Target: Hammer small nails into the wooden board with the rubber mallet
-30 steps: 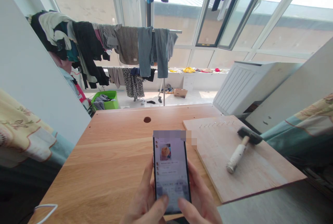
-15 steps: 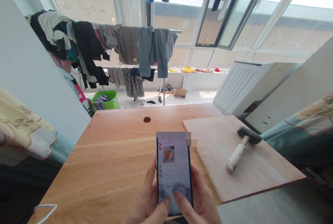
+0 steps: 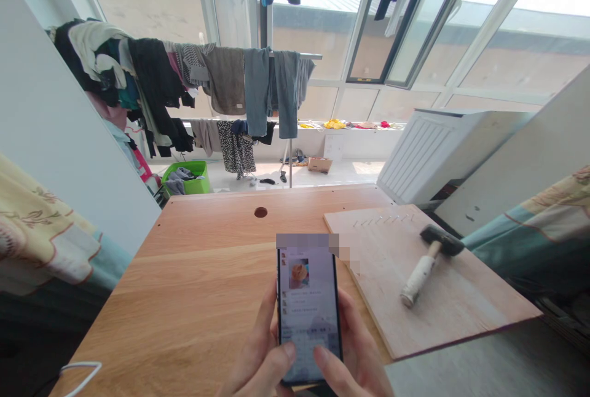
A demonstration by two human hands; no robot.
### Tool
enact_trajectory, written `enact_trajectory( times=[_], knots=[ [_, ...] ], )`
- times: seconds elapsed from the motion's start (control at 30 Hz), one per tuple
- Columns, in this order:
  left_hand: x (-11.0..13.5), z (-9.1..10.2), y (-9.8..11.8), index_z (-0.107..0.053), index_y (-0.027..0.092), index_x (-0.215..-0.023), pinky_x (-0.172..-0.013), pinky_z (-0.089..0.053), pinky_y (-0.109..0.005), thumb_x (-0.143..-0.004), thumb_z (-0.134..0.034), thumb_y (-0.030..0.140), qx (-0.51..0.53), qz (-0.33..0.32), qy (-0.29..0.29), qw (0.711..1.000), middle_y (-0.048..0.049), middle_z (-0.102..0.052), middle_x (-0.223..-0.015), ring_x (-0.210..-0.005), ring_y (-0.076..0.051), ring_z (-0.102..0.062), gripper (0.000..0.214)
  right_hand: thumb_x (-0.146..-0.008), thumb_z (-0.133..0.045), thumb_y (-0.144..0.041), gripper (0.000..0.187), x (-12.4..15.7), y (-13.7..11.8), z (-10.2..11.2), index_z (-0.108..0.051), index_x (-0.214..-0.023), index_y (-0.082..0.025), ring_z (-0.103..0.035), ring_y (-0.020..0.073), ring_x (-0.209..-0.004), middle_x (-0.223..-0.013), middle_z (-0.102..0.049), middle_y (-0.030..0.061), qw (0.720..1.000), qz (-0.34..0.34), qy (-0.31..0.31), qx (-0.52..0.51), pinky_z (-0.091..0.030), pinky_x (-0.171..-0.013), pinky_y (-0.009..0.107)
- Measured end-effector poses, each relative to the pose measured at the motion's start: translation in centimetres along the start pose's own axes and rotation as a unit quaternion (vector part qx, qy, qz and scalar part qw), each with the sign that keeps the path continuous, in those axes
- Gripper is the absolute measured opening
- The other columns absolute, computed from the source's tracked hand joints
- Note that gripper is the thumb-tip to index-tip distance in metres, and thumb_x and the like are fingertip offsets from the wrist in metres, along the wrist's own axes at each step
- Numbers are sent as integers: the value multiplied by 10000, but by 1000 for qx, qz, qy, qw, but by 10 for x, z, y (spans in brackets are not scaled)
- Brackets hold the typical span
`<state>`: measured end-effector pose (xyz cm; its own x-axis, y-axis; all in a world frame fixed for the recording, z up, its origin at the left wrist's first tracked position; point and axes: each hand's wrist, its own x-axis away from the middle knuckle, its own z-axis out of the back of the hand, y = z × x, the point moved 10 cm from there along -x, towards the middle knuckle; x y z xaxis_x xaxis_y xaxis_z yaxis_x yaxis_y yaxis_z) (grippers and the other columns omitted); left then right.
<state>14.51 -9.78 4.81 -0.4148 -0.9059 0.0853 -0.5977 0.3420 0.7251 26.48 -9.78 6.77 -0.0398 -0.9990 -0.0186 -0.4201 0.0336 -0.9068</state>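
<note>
The phone [image 3: 310,317] has a smooth, glossy glass face. The desk [image 3: 184,280] shows wood grain under a smooth satin sheen; the board [image 3: 456,305] looks like matt, rougher wood, and the nails [image 3: 378,220] look like metal. The hammer [image 3: 420,279] has a matt head and a scuffed, coated-looking handle, bare wood near the top. The tub [image 3: 198,185] is smooth plastic, the box [image 3: 319,165] cardboard, the curtains [image 3: 537,231] soft printed cloth.

Hammer [image 3: 428,266] on a pale board [image 3: 470,298]
</note>
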Motion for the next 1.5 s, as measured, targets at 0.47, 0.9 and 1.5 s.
enact_trajectory(
  times=[0.47, 0.9, 1.5],
  knots=[
    [1, 2, -1, -376, 384, -1607, -1065, -570, -418, -977, -673, 258, 10, 7, -21, 1000, -28, -576, -1557, -1426, -323, -544, 708, -795, -846, -512, 660, 3, 8, 3, -641, -1397, -335, -723, 394, -1199, -1322, -770, 120, 998, -1, 32, -51, -573, -1019, 558],
    [0, 9, -3, -285, 371, -1640, -1062, -569, -442, -978, -687, 318, -19, 43, 7, 999, -66, -589, -1543, -1449, -344, -513, 776, -795, -861, -476, 622, 2, 3, 5, -677, -1372, -331, -740, 363, -1185, -1364, -756, 99, 998, -35, 14, -47, -598, -999, 480],
    [3, -13, 10, -244, 377, -1646, -1242, -339, -490, -1022, -606, 299, -56, -3, -58, 997, -49, -543, -1585, -1508, -312, -434, 726, -850, -810, -529, 400, 1, 8, 9, -760, -1198, -338, -753, 273, -1115, -1252, -808, 16, 993, -81, 67, -56, -615, -908, 323]
  ],
)
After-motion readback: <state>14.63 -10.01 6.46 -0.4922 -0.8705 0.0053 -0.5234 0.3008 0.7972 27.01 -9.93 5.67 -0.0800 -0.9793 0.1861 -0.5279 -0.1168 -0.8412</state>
